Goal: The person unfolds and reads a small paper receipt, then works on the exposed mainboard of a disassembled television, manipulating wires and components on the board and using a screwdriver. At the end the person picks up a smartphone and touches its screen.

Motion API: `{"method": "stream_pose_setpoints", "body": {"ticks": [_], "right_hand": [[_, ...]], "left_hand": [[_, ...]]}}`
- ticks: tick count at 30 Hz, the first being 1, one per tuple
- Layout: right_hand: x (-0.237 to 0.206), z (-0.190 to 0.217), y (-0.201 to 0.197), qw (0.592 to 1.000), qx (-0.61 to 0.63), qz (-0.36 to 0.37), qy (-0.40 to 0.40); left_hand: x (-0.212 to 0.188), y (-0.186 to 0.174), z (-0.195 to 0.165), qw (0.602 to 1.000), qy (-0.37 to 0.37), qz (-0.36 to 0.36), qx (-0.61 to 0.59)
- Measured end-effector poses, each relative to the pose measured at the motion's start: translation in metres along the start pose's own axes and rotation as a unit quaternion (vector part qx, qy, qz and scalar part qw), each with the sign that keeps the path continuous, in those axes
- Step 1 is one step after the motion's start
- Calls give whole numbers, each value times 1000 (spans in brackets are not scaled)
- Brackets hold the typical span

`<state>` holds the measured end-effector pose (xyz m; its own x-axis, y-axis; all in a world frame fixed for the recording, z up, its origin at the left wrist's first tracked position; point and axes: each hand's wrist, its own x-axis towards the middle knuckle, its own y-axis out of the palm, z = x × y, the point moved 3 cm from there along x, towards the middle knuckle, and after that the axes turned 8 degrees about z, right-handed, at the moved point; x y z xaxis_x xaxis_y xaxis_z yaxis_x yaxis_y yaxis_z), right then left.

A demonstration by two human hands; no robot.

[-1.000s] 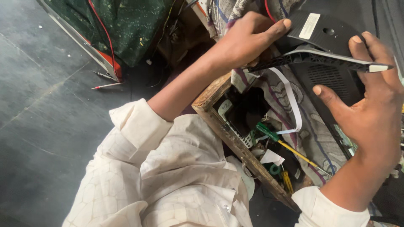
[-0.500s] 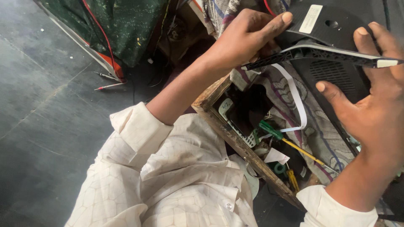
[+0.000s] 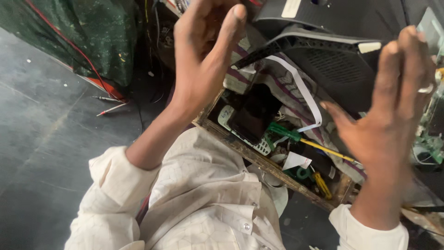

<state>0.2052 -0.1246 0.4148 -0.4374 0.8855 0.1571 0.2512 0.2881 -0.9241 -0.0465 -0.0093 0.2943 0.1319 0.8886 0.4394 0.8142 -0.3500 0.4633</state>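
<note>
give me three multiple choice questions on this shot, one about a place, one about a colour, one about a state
1. Where does the green-handled screwdriver lie?
A. inside the wooden tray
B. on the dark floor
C. in the left hand

2. What colour is the flat ribbon cable hanging under the black device casing?
A. red
B. white
C. blue

3. How is the left hand?
A. closed in a fist around a tool
B. flat on the floor
C. open, fingers spread, at the casing's edge

Answers:
1 A, it rests among the clutter in the tray.
2 B, the strip is plainly white.
3 C, its fingers are extended, like the right hand, with no firm grip showing.
</note>
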Motion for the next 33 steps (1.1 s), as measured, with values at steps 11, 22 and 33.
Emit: {"method": "stream_pose_setpoints", "body": {"ticks": [11, 22, 33], "right_hand": [[-23, -8, 38, 993, -63, -101, 10], [-38, -14, 24, 998, 30, -37, 52], [-156, -59, 9, 980, 125, -100, 116]], "left_hand": [[-72, 98, 22, 945, -284, 93, -130], [-38, 118, 65, 949, -283, 89, -105], [-40, 144, 59, 951, -282, 120, -51]]}}
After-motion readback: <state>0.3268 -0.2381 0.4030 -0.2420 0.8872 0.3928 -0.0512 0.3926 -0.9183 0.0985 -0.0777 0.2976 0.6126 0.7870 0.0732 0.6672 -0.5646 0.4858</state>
